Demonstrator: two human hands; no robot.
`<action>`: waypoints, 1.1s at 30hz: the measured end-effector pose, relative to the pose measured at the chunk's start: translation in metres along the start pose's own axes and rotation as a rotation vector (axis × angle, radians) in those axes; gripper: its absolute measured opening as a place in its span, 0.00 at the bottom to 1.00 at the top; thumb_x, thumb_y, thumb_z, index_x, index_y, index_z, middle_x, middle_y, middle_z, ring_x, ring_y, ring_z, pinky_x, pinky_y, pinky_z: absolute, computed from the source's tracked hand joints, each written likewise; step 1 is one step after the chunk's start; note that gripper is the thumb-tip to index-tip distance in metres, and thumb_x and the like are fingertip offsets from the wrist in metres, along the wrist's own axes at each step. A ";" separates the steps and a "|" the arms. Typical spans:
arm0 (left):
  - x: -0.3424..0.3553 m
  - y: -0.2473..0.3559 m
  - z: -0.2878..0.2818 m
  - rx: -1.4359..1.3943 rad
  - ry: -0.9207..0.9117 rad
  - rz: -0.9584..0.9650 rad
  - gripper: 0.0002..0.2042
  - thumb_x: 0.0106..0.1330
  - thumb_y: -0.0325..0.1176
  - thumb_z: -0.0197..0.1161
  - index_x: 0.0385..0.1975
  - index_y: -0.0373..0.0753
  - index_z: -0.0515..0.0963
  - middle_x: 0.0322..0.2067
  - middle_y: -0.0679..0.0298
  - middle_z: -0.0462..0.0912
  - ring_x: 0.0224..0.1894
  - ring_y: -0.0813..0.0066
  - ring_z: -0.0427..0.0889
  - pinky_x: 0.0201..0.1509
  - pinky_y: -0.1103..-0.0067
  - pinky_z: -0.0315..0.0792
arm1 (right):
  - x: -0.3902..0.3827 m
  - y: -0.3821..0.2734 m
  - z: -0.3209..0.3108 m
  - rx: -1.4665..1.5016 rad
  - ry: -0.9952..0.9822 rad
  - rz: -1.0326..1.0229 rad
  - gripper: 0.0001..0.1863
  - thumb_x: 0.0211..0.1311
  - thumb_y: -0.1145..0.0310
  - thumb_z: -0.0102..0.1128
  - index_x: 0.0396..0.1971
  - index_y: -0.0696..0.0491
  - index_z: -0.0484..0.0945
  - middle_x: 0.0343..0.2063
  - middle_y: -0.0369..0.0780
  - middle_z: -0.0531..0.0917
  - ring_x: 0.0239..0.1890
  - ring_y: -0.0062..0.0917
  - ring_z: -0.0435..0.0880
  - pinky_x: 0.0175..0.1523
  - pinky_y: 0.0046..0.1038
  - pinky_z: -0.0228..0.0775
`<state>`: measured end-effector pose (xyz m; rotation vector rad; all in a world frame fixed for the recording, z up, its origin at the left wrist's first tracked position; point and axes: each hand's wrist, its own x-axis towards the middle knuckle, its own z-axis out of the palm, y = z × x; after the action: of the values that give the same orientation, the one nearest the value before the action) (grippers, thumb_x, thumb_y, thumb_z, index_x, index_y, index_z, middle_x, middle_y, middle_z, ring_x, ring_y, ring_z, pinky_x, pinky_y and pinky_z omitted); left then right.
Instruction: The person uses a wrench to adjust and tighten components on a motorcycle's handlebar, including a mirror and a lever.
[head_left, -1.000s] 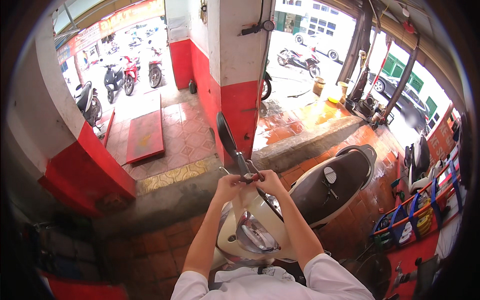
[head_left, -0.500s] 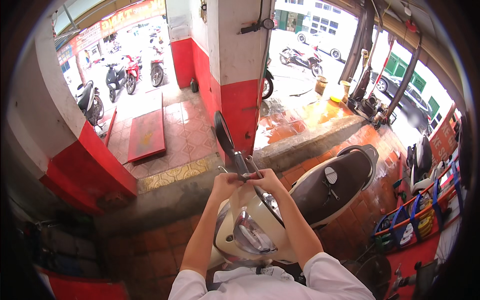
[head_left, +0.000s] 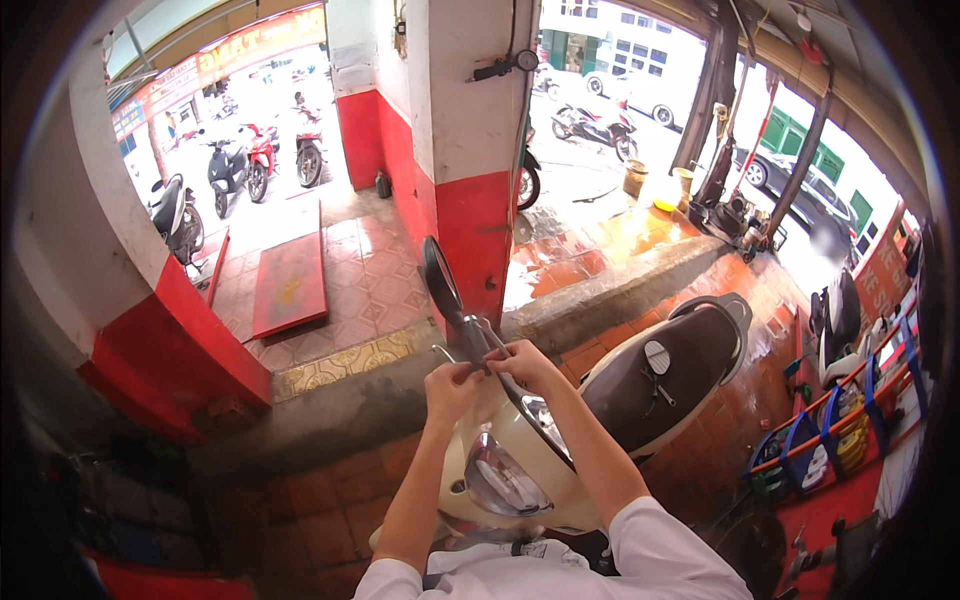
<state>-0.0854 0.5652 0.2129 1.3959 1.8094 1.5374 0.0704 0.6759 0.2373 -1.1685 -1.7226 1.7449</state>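
1. The left hand [head_left: 452, 388] had its fingers pinched at the base of a black mirror [head_left: 442, 275] on the cream scooter [head_left: 560, 505].
2. The right hand [head_left: 525, 368] was just beside it, its fingers closed around a slim silver piece [head_left: 495, 338] near the mirror's stem.
3. Below the hands, the headlight [head_left: 507, 478] faced the person.
4. A round mirror [head_left: 657, 355] lay on the dark brown seat [head_left: 690, 372].
5. Beyond the scooter stood a red-and-white pillar [head_left: 473, 225]; a red board [head_left: 290, 285] lay on patterned tiles [head_left: 365, 265].
6. Outside, a motorbike [head_left: 597, 128] was parked.
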 end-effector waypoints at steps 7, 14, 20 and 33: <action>0.034 -0.028 -0.022 -0.333 -0.412 -0.036 0.13 0.55 0.29 0.73 0.38 0.29 0.84 0.26 0.62 0.84 0.32 0.80 0.83 0.37 0.80 0.76 | -0.032 -0.005 0.012 0.058 0.071 0.044 0.13 0.55 0.70 0.73 0.39 0.58 0.84 0.21 0.31 0.79 0.16 0.10 0.67 0.19 0.17 0.54; -0.012 0.007 0.011 -0.075 0.072 0.009 0.13 0.58 0.33 0.73 0.39 0.33 0.86 0.28 0.59 0.84 0.28 0.77 0.83 0.33 0.80 0.75 | -0.002 -0.005 0.003 0.128 0.057 0.070 0.12 0.58 0.75 0.67 0.42 0.59 0.83 0.22 0.32 0.80 0.15 0.10 0.67 0.20 0.17 0.55; 0.008 -0.019 -0.007 -0.108 -0.091 -0.001 0.10 0.61 0.31 0.70 0.40 0.34 0.86 0.29 0.65 0.84 0.30 0.83 0.79 0.33 0.84 0.71 | -0.022 -0.017 0.004 0.088 -0.007 0.088 0.12 0.57 0.73 0.70 0.40 0.60 0.83 0.21 0.32 0.80 0.16 0.09 0.68 0.20 0.16 0.56; 0.011 -0.005 -0.005 -0.240 -0.094 -0.174 0.14 0.60 0.34 0.72 0.41 0.32 0.85 0.31 0.64 0.88 0.32 0.84 0.80 0.33 0.82 0.74 | -0.002 -0.002 0.004 0.176 0.078 -0.043 0.12 0.58 0.74 0.70 0.41 0.61 0.83 0.27 0.35 0.83 0.21 0.14 0.73 0.21 0.18 0.57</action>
<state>-0.0966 0.5727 0.2140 1.1471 1.5857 1.5149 0.0681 0.6727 0.2393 -1.0998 -1.5048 1.7612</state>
